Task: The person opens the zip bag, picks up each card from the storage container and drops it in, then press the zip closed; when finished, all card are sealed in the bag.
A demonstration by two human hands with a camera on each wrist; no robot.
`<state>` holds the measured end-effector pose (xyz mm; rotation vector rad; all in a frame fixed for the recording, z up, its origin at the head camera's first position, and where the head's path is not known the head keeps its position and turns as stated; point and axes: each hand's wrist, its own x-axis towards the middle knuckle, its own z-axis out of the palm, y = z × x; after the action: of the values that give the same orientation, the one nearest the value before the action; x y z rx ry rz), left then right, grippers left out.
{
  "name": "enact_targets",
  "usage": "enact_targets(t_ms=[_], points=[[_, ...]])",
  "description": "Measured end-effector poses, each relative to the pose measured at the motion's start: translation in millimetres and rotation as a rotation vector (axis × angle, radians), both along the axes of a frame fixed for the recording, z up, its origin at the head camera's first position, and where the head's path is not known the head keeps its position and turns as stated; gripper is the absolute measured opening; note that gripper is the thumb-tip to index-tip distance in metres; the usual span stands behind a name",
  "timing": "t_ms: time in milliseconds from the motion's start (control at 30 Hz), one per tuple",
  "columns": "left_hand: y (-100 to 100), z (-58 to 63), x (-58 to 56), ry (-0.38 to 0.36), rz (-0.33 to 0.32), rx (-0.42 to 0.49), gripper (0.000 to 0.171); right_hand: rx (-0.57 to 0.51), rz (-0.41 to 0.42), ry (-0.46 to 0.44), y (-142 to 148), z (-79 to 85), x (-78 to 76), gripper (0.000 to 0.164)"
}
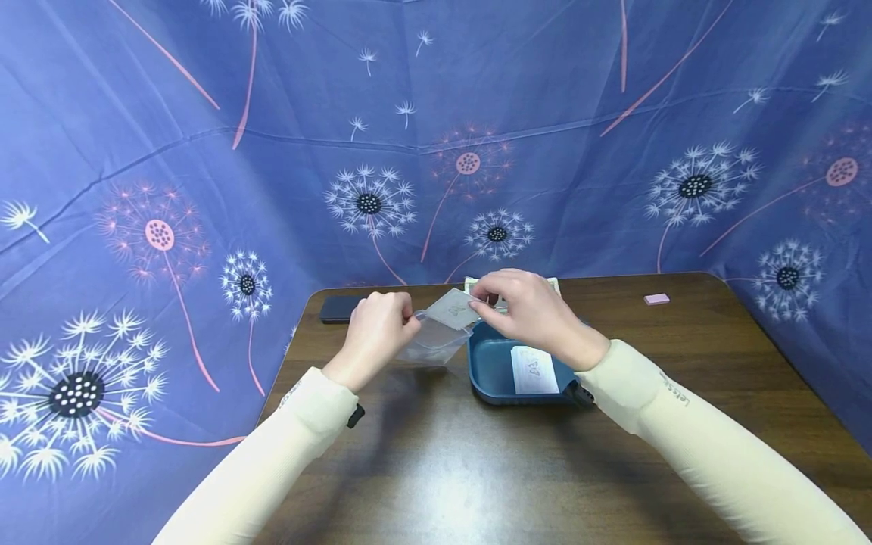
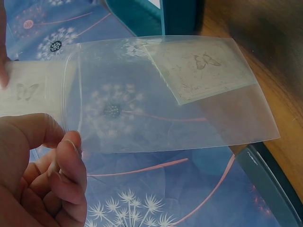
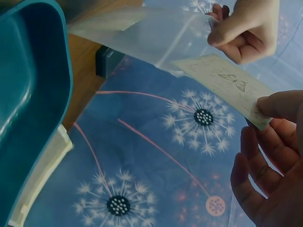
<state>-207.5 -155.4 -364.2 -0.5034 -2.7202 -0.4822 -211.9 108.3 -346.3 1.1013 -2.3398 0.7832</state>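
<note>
My left hand [image 1: 381, 327] pinches the mouth edge of a clear plastic bag [image 2: 123, 123], which hangs over the table just left of a teal tray. Inside the bag, near its bottom, lies a pale card [image 2: 203, 66] printed with a butterfly. Between thumb and fingers, my right hand [image 1: 527, 310] holds another butterfly card [image 3: 232, 80] by one end. The far end of that card overlaps the bag's mouth, and in the left wrist view it shows partly through the plastic. More butterfly cards [image 1: 534, 369] lie in the teal tray [image 1: 492, 363], below my right hand.
A dark flat case [image 1: 338, 309] lies at the table's back left. Behind the tray is a pale, flat item [image 1: 470, 284], mostly hidden by my right hand. A small pink block [image 1: 657, 299] rests at the back right. Patterned blue cloth [image 1: 436, 113] hangs around the wooden table [image 1: 654, 454].
</note>
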Motion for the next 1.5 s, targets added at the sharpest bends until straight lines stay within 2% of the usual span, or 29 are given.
enact_targets(t_ms=[167, 333, 867, 1133, 1500], points=[[0.7, 0.1, 0.3, 0.004, 0.003, -0.002, 0.028, 0.064, 0.008, -0.035, -7.8, -8.8, -3.0, 0.001], [1.1, -0.7, -0.9, -0.003, 0.002, -0.006, 0.027, 0.119, -0.009, -0.062, -12.9, -18.3, -5.7, 0.005], [2.1, -0.4, 0.0, -0.020, -0.014, 0.000, 0.028, 0.154, -0.017, -0.085, -27.4, -42.4, -19.3, 0.006], [2.4, -2.5, 1.0, -0.034, -0.016, -0.016, 0.027, 0.203, -0.018, -0.159, -37.2, -46.5, -25.2, 0.007], [3.3, -2.3, -1.4, -0.004, -0.020, -0.009, 0.027, 0.246, -0.013, -0.196, -50.1, -50.3, -34.5, 0.008]])
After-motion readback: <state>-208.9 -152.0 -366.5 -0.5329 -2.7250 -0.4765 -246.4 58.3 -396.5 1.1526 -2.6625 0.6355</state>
